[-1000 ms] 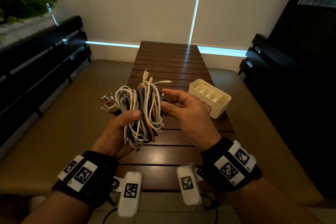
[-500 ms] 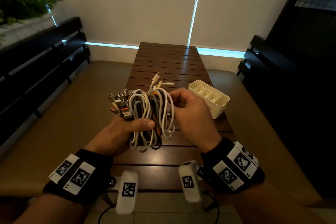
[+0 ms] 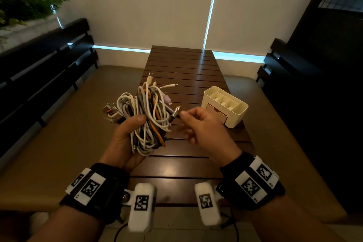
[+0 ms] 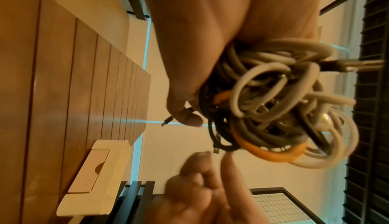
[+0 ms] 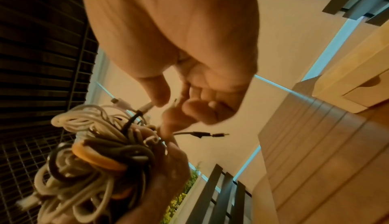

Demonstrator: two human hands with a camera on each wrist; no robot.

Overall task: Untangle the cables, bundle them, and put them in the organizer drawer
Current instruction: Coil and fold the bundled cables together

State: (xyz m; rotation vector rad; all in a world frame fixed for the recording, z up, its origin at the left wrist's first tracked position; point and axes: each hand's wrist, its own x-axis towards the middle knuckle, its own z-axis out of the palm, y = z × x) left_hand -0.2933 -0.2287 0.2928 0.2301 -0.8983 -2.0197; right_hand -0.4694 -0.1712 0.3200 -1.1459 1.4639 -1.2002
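White, grey, black and orange tangled cables [image 3: 146,116] sit clenched in my left hand [image 3: 125,139] above the slatted wooden table [image 3: 182,68]; my right hand [image 3: 204,125], just right, pinches a metal plug [image 3: 175,113] pointing toward it.

Right hand [image 3: 204,127] pulls back out of the cable tangle [image 3: 149,116], now pinching one plug [image 3: 176,113] at its edge.

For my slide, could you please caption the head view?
Left hand grips a tangled cable bundle above the slatted table; right hand pinches one connector, white organizer beyond.
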